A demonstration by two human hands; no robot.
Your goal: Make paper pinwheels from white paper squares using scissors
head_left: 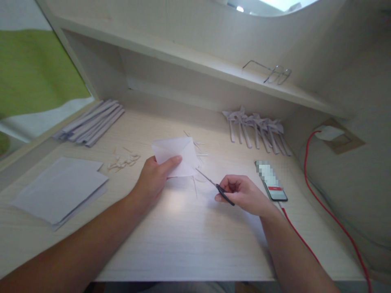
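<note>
Over the middle of the desk my left hand point(157, 175) pinches a white square of paper point(175, 150) with faint fold lines, the thumb lying on top. My right hand point(240, 191) grips black-handled scissors point(224, 194), their tips pointing left at the paper's lower right corner. Whether the blades touch the paper I cannot tell. Thin paper strips point(195, 187) lie scattered beside and beneath the square. Left of my left hand is a small heap of short whitish twisted pieces point(122, 162), too small to name.
White paper sheets point(61, 187) lie at the left, with rolled paper tubes point(91, 122) behind them. Several paper pinwheels point(256, 126) rest at the back right. A phone point(271, 183) with a red cable point(299, 234) lies at the right. Glasses point(276, 74) sit on the shelf point(195, 61).
</note>
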